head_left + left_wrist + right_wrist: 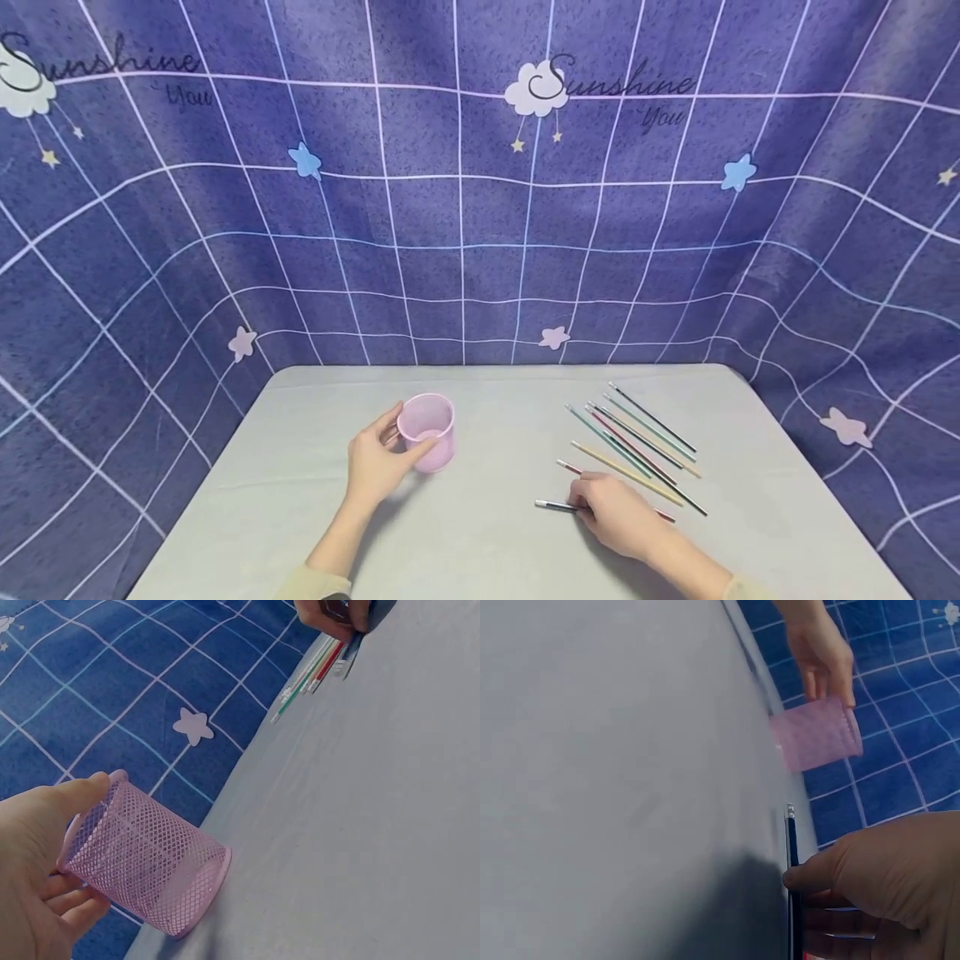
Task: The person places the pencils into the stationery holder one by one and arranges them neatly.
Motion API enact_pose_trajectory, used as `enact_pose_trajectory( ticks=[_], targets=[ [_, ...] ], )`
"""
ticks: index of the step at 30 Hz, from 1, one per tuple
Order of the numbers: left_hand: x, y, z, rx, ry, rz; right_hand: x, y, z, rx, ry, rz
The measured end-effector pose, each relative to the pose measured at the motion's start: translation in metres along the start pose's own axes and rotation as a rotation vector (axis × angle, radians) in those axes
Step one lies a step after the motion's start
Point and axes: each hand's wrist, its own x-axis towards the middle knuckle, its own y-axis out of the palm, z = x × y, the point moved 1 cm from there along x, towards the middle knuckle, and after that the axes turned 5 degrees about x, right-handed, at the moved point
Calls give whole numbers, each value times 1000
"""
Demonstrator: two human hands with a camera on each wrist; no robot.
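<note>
Gripping the pink cup [441, 455] with left fingers [384, 419], a dark pencil [553, 505] with right fingers [583, 490], open tabletop [498, 458] between.

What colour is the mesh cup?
The cup is pink, seen best in the left wrist view.

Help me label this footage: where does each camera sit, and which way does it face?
Head: worn there, facing forward and down at a pale flat table; left hand and right hand show.
Left wrist: worn there, facing a pink cylindrical mesh cup; both hands show.
Right wrist: worn there, facing a slim dark pencil; both hands show.
The two wrist views share the cup.
</note>
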Motion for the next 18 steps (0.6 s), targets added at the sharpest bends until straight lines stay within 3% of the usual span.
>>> enact_pose_trajectory(
  ticks=[5,11,18],
  targets=[
    [0,-2,1,-12,-8,2,23,-20,3,20,-59,-72],
    [2,-5,-1,-25,-5,18,67,-58,18,31,-113,-193],
    [1,-2,1,-47,-34,35,122,-91,38,225,-163,-409]
  ],
)
